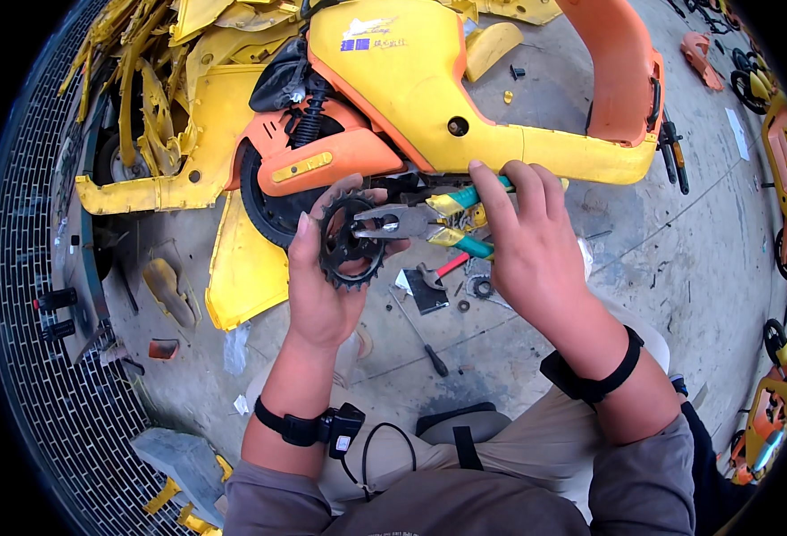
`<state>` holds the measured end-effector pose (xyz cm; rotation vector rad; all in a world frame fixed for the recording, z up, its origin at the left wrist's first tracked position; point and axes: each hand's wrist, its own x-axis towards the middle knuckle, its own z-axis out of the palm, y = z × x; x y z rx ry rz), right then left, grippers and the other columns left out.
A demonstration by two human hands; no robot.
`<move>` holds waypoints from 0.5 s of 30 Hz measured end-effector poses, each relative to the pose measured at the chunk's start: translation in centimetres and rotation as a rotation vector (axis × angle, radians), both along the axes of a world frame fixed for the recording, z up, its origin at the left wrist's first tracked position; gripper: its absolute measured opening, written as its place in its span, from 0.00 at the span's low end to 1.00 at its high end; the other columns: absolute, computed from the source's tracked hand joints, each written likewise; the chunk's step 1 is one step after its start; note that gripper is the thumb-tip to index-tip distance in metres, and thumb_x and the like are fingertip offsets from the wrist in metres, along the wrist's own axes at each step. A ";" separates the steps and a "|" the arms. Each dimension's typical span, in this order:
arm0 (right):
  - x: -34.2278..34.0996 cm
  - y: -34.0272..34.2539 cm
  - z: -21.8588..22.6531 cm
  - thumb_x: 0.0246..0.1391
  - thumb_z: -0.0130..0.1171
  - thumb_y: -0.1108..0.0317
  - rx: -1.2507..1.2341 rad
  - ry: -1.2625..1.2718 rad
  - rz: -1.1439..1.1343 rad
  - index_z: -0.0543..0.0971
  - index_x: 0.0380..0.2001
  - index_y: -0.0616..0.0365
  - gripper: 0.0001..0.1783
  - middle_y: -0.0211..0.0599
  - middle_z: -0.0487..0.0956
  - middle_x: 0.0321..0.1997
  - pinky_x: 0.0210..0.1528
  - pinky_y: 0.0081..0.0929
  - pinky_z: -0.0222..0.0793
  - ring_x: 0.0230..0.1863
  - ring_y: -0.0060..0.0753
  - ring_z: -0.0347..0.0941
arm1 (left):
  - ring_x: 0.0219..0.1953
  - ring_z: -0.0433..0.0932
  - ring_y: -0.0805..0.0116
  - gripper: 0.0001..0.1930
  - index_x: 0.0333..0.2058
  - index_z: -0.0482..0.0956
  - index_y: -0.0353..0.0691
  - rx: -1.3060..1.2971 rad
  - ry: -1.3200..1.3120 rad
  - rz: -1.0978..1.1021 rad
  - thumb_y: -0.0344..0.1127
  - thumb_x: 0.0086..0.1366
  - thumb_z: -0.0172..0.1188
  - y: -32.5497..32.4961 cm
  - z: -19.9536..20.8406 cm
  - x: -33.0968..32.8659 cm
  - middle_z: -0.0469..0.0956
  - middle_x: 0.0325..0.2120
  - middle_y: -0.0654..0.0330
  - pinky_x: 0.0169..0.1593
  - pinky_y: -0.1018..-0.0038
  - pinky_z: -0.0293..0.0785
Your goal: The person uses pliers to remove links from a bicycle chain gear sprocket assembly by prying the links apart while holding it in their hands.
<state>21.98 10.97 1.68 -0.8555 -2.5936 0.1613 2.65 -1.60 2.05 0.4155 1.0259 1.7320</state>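
A black toothed chainring (328, 243) is gripped in my left hand (315, 299), its face turned toward the right. The fingers of that hand curl behind its rim and the thumb presses the near side. My right hand (541, 250) is closed on a pair of pliers (422, 221) with green and yellow handles. The plier jaws reach into the middle of the chainring, around a small metal part (391, 221) at its hub. Whether the jaws clamp that part tightly I cannot tell. Both hands are raised above the floor, in front of an orange and yellow vehicle body (393, 80).
On the floor below lie a red-handled hammer (448, 267), a screwdriver (435, 357) and a toothed metal ring (481, 287). Yellow panels (219, 89) are heaped at the far left. A black shock-absorber-like part (673, 154) lies right, with several yellow vehicles (773, 402) along that edge.
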 end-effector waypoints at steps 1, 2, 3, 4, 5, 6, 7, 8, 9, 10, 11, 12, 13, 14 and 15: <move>0.0 0.1 0.1 0.50 0.57 0.76 0.037 -0.008 -0.004 0.70 0.66 0.54 0.36 0.48 0.70 0.55 0.57 0.45 0.69 0.58 0.54 0.67 | 0.59 0.77 0.57 0.34 0.68 0.63 0.38 -0.026 0.037 -0.009 0.59 0.77 0.39 0.0 -0.2 -0.1 0.74 0.59 0.49 0.60 0.55 0.77; 0.0 0.1 0.2 0.51 0.56 0.75 0.074 -0.015 -0.009 0.71 0.66 0.53 0.35 0.47 0.70 0.55 0.56 0.44 0.69 0.58 0.52 0.68 | 0.58 0.77 0.58 0.34 0.68 0.64 0.37 -0.051 0.075 -0.018 0.59 0.78 0.37 0.0 -0.3 -0.3 0.74 0.59 0.50 0.59 0.56 0.77; 0.0 0.2 0.5 0.51 0.57 0.75 0.098 -0.033 -0.009 0.71 0.65 0.52 0.35 0.45 0.71 0.54 0.54 0.42 0.69 0.57 0.51 0.68 | 0.57 0.77 0.58 0.34 0.67 0.64 0.37 -0.076 0.113 -0.028 0.59 0.78 0.36 0.0 -0.4 -0.4 0.74 0.59 0.50 0.59 0.57 0.78; 0.1 0.2 0.8 0.50 0.57 0.74 0.122 -0.051 -0.010 0.72 0.65 0.51 0.34 0.44 0.71 0.53 0.51 0.40 0.69 0.57 0.49 0.68 | 0.57 0.78 0.60 0.34 0.67 0.64 0.37 -0.111 0.149 -0.032 0.60 0.78 0.36 0.0 -0.3 -0.4 0.74 0.58 0.50 0.56 0.60 0.78; 0.2 0.2 1.0 0.50 0.57 0.73 0.148 -0.071 -0.012 0.72 0.64 0.51 0.34 0.42 0.72 0.53 0.49 0.39 0.69 0.56 0.48 0.69 | 0.56 0.78 0.61 0.35 0.67 0.65 0.36 -0.143 0.183 -0.037 0.61 0.78 0.35 0.0 -0.3 -0.3 0.74 0.58 0.51 0.54 0.62 0.79; 0.2 0.2 0.8 0.49 0.57 0.73 0.165 -0.068 -0.012 0.73 0.64 0.51 0.34 0.42 0.72 0.52 0.48 0.38 0.68 0.55 0.47 0.69 | 0.55 0.78 0.63 0.36 0.67 0.65 0.36 -0.176 0.217 -0.042 0.61 0.78 0.35 0.0 -0.3 -0.2 0.75 0.57 0.52 0.52 0.65 0.79; 0.2 0.2 0.6 0.49 0.58 0.72 0.181 -0.064 -0.012 0.73 0.64 0.51 0.34 0.41 0.72 0.51 0.46 0.37 0.68 0.54 0.46 0.69 | 0.52 0.79 0.64 0.36 0.67 0.65 0.36 -0.205 0.254 -0.047 0.62 0.78 0.34 0.0 -0.3 -0.2 0.75 0.57 0.52 0.49 0.68 0.77; 0.2 0.2 0.4 0.49 0.58 0.72 0.195 -0.062 -0.012 0.73 0.63 0.50 0.34 0.40 0.73 0.51 0.45 0.36 0.67 0.54 0.45 0.70 | 0.50 0.79 0.66 0.37 0.67 0.65 0.36 -0.236 0.290 -0.055 0.63 0.77 0.34 0.0 -0.4 -0.3 0.75 0.56 0.53 0.45 0.71 0.76; 0.3 0.2 0.4 0.48 0.58 0.72 0.196 -0.067 -0.018 0.73 0.63 0.51 0.34 0.40 0.73 0.50 0.45 0.36 0.67 0.53 0.45 0.70 | 0.48 0.80 0.67 0.37 0.67 0.65 0.36 -0.267 0.326 -0.062 0.63 0.77 0.33 0.0 -0.5 -0.3 0.76 0.56 0.54 0.42 0.75 0.74; 0.3 0.2 0.5 0.48 0.58 0.72 0.197 -0.073 -0.023 0.74 0.63 0.51 0.34 0.40 0.73 0.50 0.45 0.36 0.67 0.53 0.45 0.70 | 0.45 0.81 0.68 0.38 0.67 0.65 0.36 -0.280 0.354 -0.083 0.64 0.77 0.33 0.0 -0.6 -0.4 0.76 0.55 0.54 0.40 0.76 0.71; 0.3 0.1 0.5 0.48 0.58 0.72 0.197 -0.076 -0.027 0.74 0.62 0.51 0.33 0.40 0.73 0.50 0.45 0.36 0.67 0.52 0.44 0.70 | 0.42 0.81 0.70 0.39 0.67 0.65 0.36 -0.293 0.384 -0.103 0.65 0.77 0.32 -0.2 -0.7 -0.6 0.76 0.55 0.55 0.38 0.78 0.67; 0.3 0.1 0.4 0.48 0.58 0.72 0.197 -0.081 -0.023 0.74 0.62 0.51 0.33 0.40 0.73 0.50 0.45 0.35 0.67 0.52 0.44 0.70 | 0.40 0.81 0.71 0.39 0.67 0.65 0.36 -0.306 0.414 -0.123 0.65 0.77 0.32 -0.3 -0.8 -0.7 0.76 0.55 0.56 0.36 0.80 0.64; 0.3 0.1 0.2 0.48 0.58 0.71 0.196 -0.087 -0.019 0.74 0.62 0.51 0.33 0.40 0.73 0.50 0.45 0.35 0.67 0.52 0.44 0.70 | 0.38 0.81 0.71 0.39 0.67 0.65 0.35 -0.317 0.427 -0.116 0.65 0.77 0.32 -0.3 -0.9 -0.6 0.77 0.54 0.56 0.36 0.80 0.63; 0.3 0.2 0.1 0.48 0.58 0.71 0.198 -0.093 -0.015 0.74 0.62 0.51 0.33 0.40 0.73 0.50 0.45 0.35 0.67 0.52 0.44 0.70 | 0.37 0.81 0.72 0.39 0.67 0.65 0.35 -0.326 0.438 -0.108 0.65 0.77 0.31 -0.3 -0.9 -0.6 0.77 0.54 0.56 0.35 0.80 0.62; 0.3 0.1 -0.1 0.48 0.58 0.71 0.197 -0.099 -0.018 0.74 0.62 0.51 0.33 0.40 0.73 0.50 0.45 0.35 0.67 0.52 0.44 0.70 | 0.35 0.81 0.72 0.39 0.67 0.65 0.35 -0.334 0.450 -0.100 0.65 0.77 0.31 -0.3 -1.0 -0.5 0.77 0.54 0.56 0.35 0.80 0.61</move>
